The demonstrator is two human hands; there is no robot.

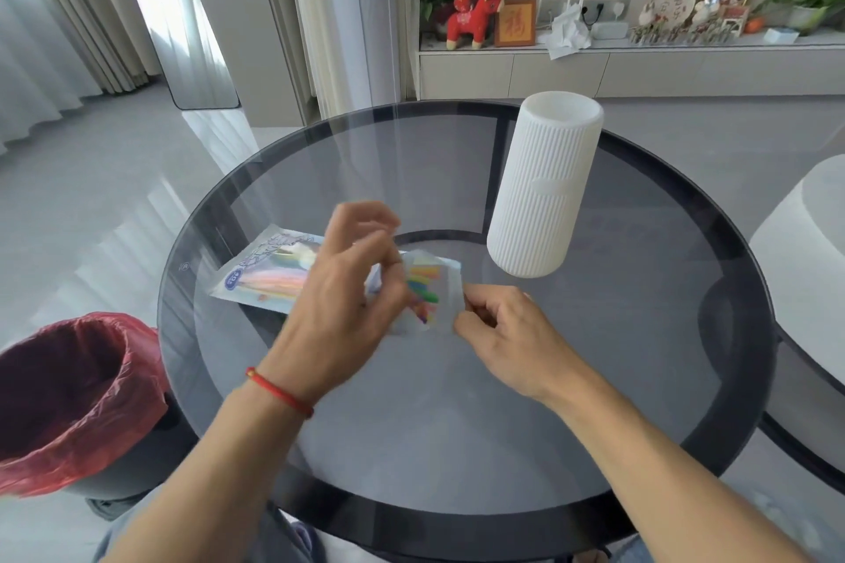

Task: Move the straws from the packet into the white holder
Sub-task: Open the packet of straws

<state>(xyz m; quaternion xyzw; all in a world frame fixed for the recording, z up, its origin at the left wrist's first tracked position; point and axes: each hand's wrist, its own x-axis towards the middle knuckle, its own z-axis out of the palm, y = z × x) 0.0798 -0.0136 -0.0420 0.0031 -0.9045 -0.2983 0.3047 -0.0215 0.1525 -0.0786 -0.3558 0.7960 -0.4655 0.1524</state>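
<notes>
A clear plastic packet (263,274) of coloured straws lies across the middle of the round glass table (640,379). The straws' ends (423,288) show at the packet's right end, between my two hands. My left hand (347,283) covers the packet's middle and pinches its upper right edge with thumb and fingertips. My right hand (498,325) pinches the packet's right end from the near side. The white ribbed holder (544,187) stands upright behind and to the right of the packet, with nothing sticking out of its open top.
A bin with a red liner (77,393) stands on the floor at the left of the table. A white seat or stool (809,251) is at the right edge. A sideboard with ornaments runs along the far wall.
</notes>
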